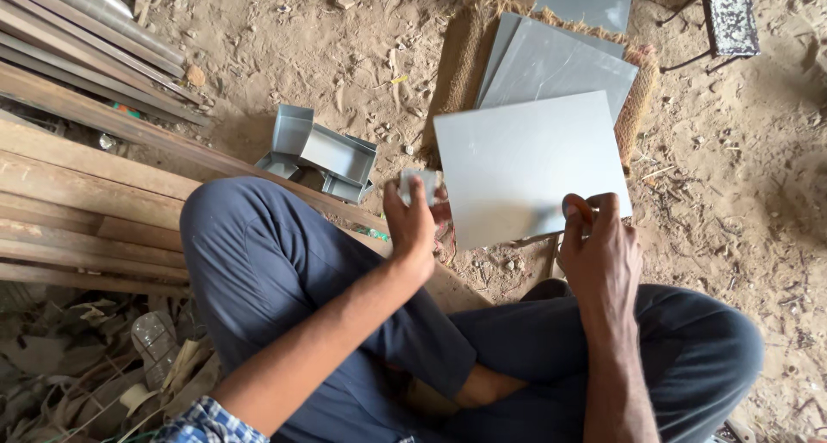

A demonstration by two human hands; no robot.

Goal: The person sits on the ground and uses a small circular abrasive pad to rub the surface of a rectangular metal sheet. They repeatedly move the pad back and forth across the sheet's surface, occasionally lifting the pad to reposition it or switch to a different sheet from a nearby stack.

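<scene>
I sit cross-legged in dark blue trousers on a sandy floor. My right hand (599, 245) grips the near edge of a flat grey metal sheet (525, 163), holding it up in front of me. My left hand (412, 223) is closed around a small pale grey piece (419, 181), possibly a folded cloth or block, held just left of the sheet's left edge. Whether that piece touches the sheet is unclear.
More grey sheets (556, 64) lie stacked on a jute mat (465, 51) ahead. A folded grey metal box part (323, 154) rests left of them. Wooden planks (86, 210) and metal bars (77, 38) run along the left. A plastic bottle (155, 340) lies among scraps.
</scene>
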